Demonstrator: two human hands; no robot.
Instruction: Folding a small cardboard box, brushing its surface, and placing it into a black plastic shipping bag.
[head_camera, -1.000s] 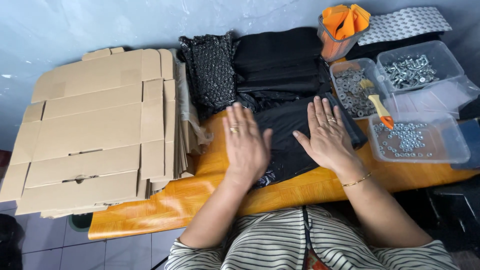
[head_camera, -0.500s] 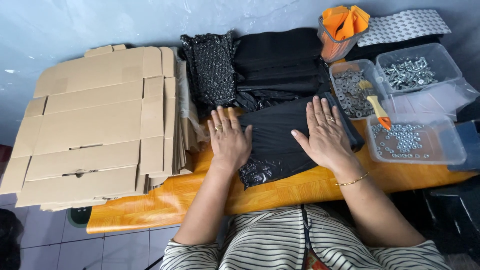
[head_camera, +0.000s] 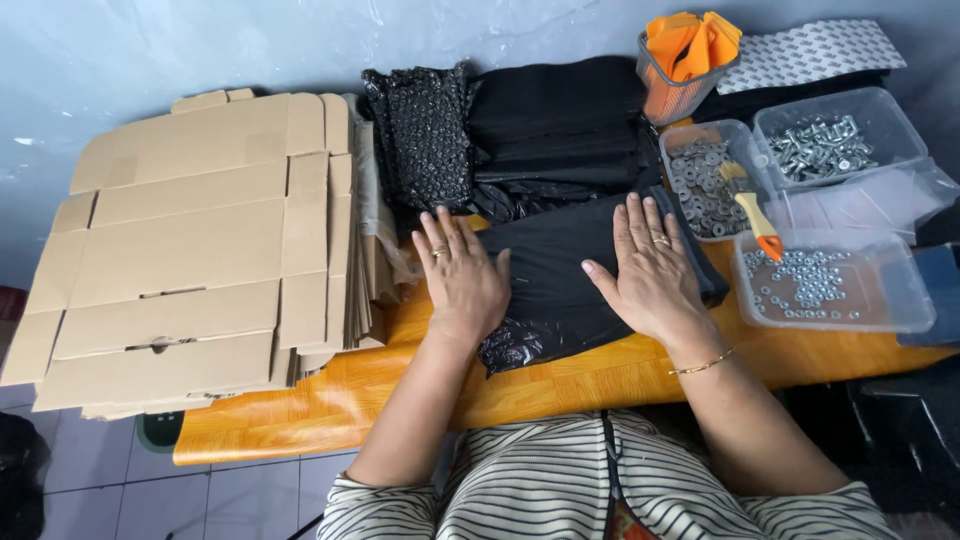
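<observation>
A black plastic bag (head_camera: 560, 285) lies flat on the orange wooden table (head_camera: 400, 385) in front of me. My left hand (head_camera: 462, 275) rests palm down on its left edge, fingers spread. My right hand (head_camera: 652, 268) presses flat on the bag's right half, fingers apart, a ring on one finger and a thin gold bracelet at the wrist. Neither hand grips anything.
A stack of flat cardboard box blanks (head_camera: 190, 250) fills the table's left. Behind the bag lie black bubble wrap (head_camera: 420, 135) and folded black bags (head_camera: 560, 125). Clear tubs of washers (head_camera: 700, 180), bolts (head_camera: 825, 140) and nuts (head_camera: 820, 285), and an orange-filled cup (head_camera: 685, 65), stand on the right.
My left hand has slid left across the bag to its left edge. The right hand has stayed pressed on the right side.
</observation>
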